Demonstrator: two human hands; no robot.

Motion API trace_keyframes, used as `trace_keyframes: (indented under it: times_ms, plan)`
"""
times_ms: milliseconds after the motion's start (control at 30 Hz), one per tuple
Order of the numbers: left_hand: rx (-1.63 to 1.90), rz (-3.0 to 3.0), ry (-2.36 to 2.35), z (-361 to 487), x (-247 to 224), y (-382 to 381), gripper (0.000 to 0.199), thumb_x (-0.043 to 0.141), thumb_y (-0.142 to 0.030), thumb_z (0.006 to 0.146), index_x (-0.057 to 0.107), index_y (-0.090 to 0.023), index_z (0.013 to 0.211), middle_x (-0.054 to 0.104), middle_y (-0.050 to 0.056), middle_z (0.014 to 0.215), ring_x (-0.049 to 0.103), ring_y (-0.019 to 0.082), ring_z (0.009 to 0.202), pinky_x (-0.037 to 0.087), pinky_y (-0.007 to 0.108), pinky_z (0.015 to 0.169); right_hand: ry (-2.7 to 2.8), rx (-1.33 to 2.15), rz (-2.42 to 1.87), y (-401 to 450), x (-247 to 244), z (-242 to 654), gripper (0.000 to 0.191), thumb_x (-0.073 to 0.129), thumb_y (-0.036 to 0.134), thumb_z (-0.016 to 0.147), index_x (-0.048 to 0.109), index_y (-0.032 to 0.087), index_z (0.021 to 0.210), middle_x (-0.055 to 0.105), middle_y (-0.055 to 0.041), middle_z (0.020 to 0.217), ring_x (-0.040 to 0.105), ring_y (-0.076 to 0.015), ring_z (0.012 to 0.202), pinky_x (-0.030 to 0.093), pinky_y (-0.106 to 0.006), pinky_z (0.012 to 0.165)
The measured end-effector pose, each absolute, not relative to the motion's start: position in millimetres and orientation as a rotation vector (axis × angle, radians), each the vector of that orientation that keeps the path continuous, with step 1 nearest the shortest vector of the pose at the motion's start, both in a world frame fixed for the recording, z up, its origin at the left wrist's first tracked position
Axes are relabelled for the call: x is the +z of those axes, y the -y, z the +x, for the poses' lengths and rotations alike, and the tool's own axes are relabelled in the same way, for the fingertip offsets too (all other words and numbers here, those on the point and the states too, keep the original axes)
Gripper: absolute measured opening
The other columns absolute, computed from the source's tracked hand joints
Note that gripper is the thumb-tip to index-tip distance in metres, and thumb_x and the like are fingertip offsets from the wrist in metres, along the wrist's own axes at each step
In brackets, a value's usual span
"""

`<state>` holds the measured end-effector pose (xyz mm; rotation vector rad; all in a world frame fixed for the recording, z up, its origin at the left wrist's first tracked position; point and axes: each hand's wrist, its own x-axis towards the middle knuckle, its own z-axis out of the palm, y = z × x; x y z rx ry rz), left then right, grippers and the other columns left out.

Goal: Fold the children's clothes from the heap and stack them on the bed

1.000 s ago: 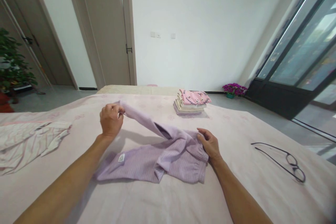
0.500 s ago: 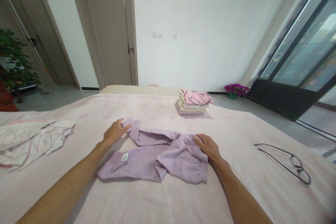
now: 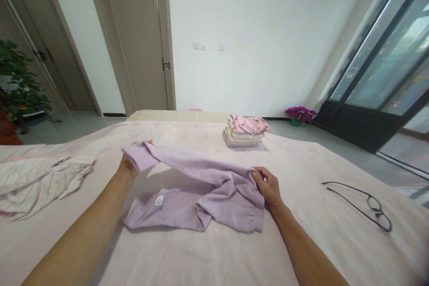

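A purple ribbed garment with a small white label lies partly folded on the pink-white sheet. My left hand grips its upper left end, lifted off the sheet and stretched out to the left; cloth hides most of the fingers. At the garment's upper right edge, my right hand pinches the fabric between thumb and fingers. The lower part with the label rests on the sheet, twisted near its middle.
A folded stack of clothes, pink on top, stands beyond the garment. Striped clothing lies at the left. Black-framed glasses rest at the right on the sheet.
My left hand has moved left and slightly up, pulling the garment's upper end out straight and raising it. My right hand stays at about the same spot, still on the cloth.
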<state>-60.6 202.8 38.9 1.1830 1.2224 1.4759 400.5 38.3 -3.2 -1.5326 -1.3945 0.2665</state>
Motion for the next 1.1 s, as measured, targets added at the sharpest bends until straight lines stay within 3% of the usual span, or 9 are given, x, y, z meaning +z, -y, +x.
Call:
trace_keyframes:
  times_ms: [167, 267, 333, 433, 567, 733, 900, 1033, 1100]
  plan:
    - [1.428, 0.784, -1.021, -111.7, 20.6, -195.8, 0.019, 0.063, -0.007, 0.061, 0.059, -0.019, 0.074, 0.070, 0.001, 0.088, 0.068, 0.017, 0.090, 0.054, 0.033, 0.083, 1.268, 0.356, -1.588, -44.4, -8.1, 407.4, 0.047, 0.047, 0.051, 0.087, 0.067, 0.017, 0.112, 0.071, -0.0107, 0.109, 0.063, -0.0237, 0.099, 0.047, -0.034, 0.087]
    - [1.138, 0.981, -1.168, -128.9, 8.8, -182.8, 0.029, 0.074, -0.022, 0.064, 0.067, -0.018, 0.092, 0.072, 0.007, 0.100, 0.068, 0.020, 0.095, 0.053, 0.029, 0.081, 1.336, 0.285, -1.838, -48.0, -7.8, 413.4, 0.048, 0.034, 0.047, 0.091, 0.070, 0.018, 0.104, 0.071, -0.0108, 0.108, 0.062, -0.0234, 0.105, 0.045, -0.033, 0.091]
    - [0.885, 1.256, -1.324, -134.2, 7.9, -175.6, 0.041, 0.078, -0.039, 0.064, 0.070, -0.017, 0.098, 0.072, 0.010, 0.105, 0.067, 0.023, 0.096, 0.052, 0.028, 0.076, 1.447, 0.221, -2.005, -48.0, -3.7, 415.9, 0.043, 0.041, 0.048, 0.089, 0.072, 0.021, 0.101, 0.070, -0.0101, 0.107, 0.061, -0.0239, 0.106, 0.043, -0.033, 0.090]
    - [0.543, 1.686, -1.457, -135.8, 10.1, -166.5, 0.046, 0.077, -0.047, 0.060, 0.071, -0.017, 0.094, 0.072, 0.005, 0.089, 0.066, 0.024, 0.086, 0.048, 0.027, 0.069, 1.572, 0.258, -2.178, -45.8, 5.7, 418.5, 0.040, 0.054, 0.055, 0.083, 0.071, 0.023, 0.099, 0.071, -0.0087, 0.099, 0.063, -0.0240, 0.094, 0.043, -0.032, 0.078]
    - [0.314, 1.968, -1.335, -132.7, 12.3, -146.6, 0.026, 0.067, -0.038, 0.067, 0.065, -0.018, 0.083, 0.063, 0.000, 0.073, 0.059, 0.019, 0.071, 0.041, 0.025, 0.063, 1.704, 0.551, -2.142, -41.6, 19.7, 422.0, 0.034, 0.063, 0.053, 0.076, 0.064, 0.019, 0.072, 0.065, -0.0034, 0.071, 0.057, -0.0181, 0.068, 0.036, -0.028, 0.061]
    - [0.436, 1.989, -1.192, -136.4, 35.2, -120.5, 0.022, 0.062, -0.040, 0.072, 0.053, -0.021, 0.079, 0.055, -0.004, 0.071, 0.050, 0.015, 0.067, 0.036, 0.023, 0.059, 1.431, 1.054, -1.524, -28.5, 47.0, 416.0, 0.039, 0.074, 0.051, 0.069, 0.053, 0.020, 0.076, 0.055, 0.0041, 0.065, 0.048, -0.0110, 0.058, 0.033, -0.022, 0.052]
    - [0.862, 1.863, -1.315, -147.8, 69.1, -146.8, 0.028, 0.063, -0.040, 0.072, 0.043, -0.021, 0.072, 0.057, -0.003, 0.070, 0.052, 0.015, 0.063, 0.036, 0.023, 0.055, 1.071, 1.185, -1.233, -36.3, 67.1, 408.6, 0.050, 0.085, 0.042, 0.061, 0.055, 0.023, 0.096, 0.064, 0.0028, 0.079, 0.057, -0.0120, 0.059, 0.045, -0.023, 0.055]
    - [1.312, 1.939, -1.611, -128.2, 98.7, -202.4, 0.018, 0.062, -0.033, 0.071, 0.055, -0.020, 0.082, 0.067, 0.005, 0.094, 0.063, 0.023, 0.085, 0.048, 0.032, 0.073, 0.939, 1.143, -1.226, -79.4, 64.8, 409.4, 0.055, 0.087, 0.034, 0.055, 0.058, 0.022, 0.101, 0.069, -0.0007, 0.086, 0.063, -0.0151, 0.066, 0.052, -0.027, 0.062]
    - [1.350, 2.089, -1.773, -109.2, 108.3, -226.4, 0.027, 0.063, -0.030, 0.072, 0.060, -0.018, 0.097, 0.066, 0.009, 0.103, 0.061, 0.029, 0.103, 0.046, 0.039, 0.090, 0.876, 1.001, -1.265, -103.1, 58.4, 410.5, 0.055, 0.083, 0.033, 0.057, 0.059, 0.021, 0.104, 0.069, -0.0029, 0.088, 0.064, -0.0168, 0.070, 0.053, -0.028, 0.065]
